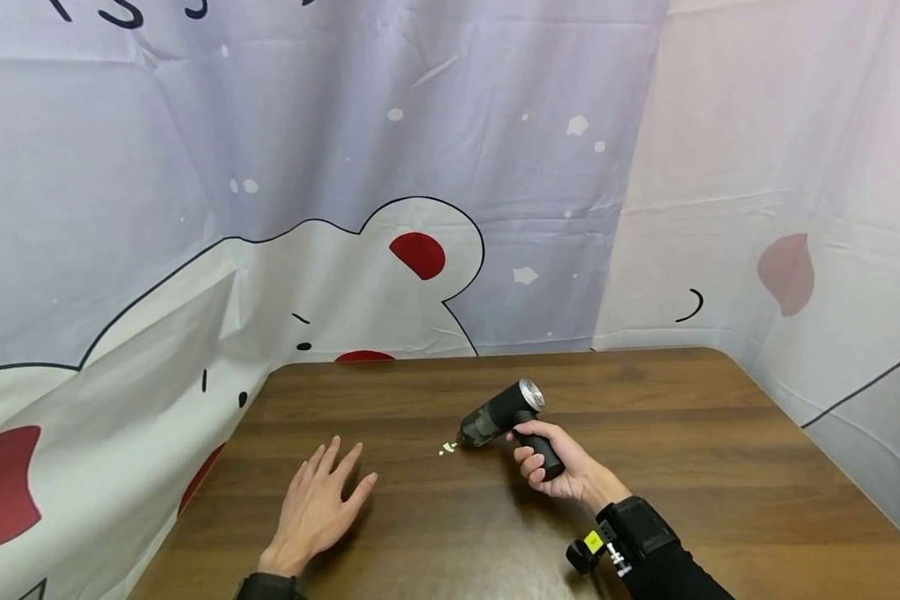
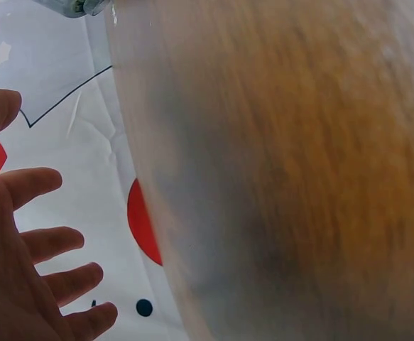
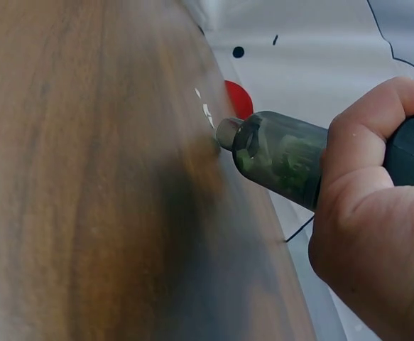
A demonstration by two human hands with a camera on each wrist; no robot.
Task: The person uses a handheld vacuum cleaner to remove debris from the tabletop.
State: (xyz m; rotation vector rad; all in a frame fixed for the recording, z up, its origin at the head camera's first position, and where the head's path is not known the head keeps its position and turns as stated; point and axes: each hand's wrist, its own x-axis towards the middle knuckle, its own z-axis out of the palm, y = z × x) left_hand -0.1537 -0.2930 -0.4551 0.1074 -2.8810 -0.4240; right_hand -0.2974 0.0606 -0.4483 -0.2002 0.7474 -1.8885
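My right hand (image 1: 558, 465) grips the handle of a black handheld vacuum cleaner (image 1: 501, 414), its fingers curled round it. The vacuum's short nozzle (image 3: 228, 133) points down and left, close over the table. Through its clear dust cup (image 3: 281, 156) some greenish bits show in the right wrist view. Right at the nozzle tip lie a few small white scraps (image 1: 447, 448). My left hand (image 1: 311, 508) hovers low over the table at the left, fingers spread and holding nothing; the left wrist view shows the same spread fingers (image 2: 54, 244).
The brown wooden table (image 1: 435, 533) has rounded far corners. Behind it and along both sides hangs a printed cloth (image 1: 307, 125) with cartoon figures, close against the table's edges. A black wrist strap with a small camera (image 1: 585, 554) sits on my right forearm.
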